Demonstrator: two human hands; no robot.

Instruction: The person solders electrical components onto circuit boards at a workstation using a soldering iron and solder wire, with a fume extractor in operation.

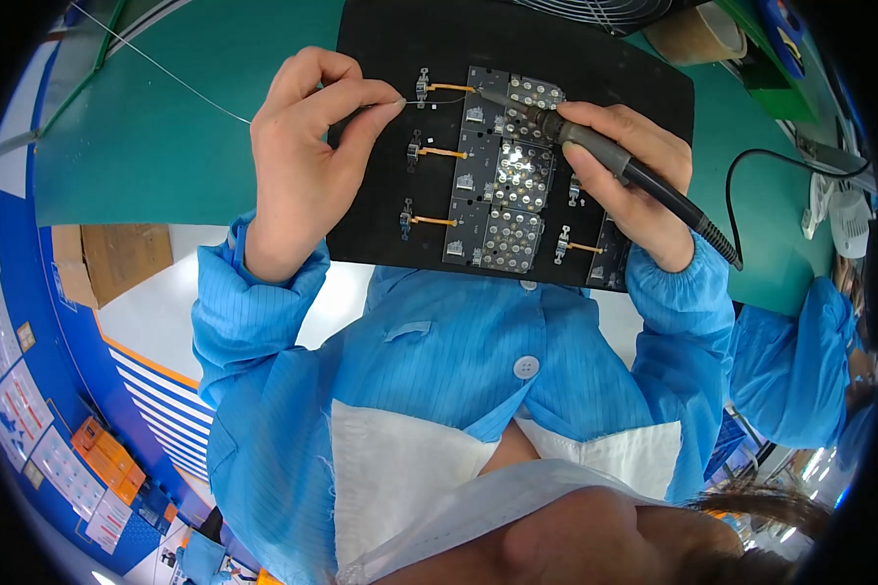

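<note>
1. Fingers (385,109) of the left hand (298,161) are pinched together on a thin solder wire (180,80), thumb and forefinger meeting right at its end, near the top left corner of the circuit boards.
2. That wire runs from the pinch up and to the left across the green counter (137,146) toward the far edge.
3. Right hand (629,180) is closed around the dark handle of a soldering iron (605,156), held like a pen, with the fingers wrapped over the grip.
4. Its metal tip points left and rests at the upper edge of the top board, close to the wire's end.
5. A black cord (751,185) leaves the back of the iron and loops across the counter to the right.
6. Circuit boards (502,175) with silvery dotted patches lie in a cluster on a black mat (595,58), between the two hands.
7. Small connectors on short orange leads (444,153) stick out from the left side of the boards.
8. Both sleeves are blue work-coat cuffs.
9. A roll of brown tape (698,34) sits beyond the mat at the top right.
10. Another person's blue sleeve (800,361) shows at the right edge.
</note>
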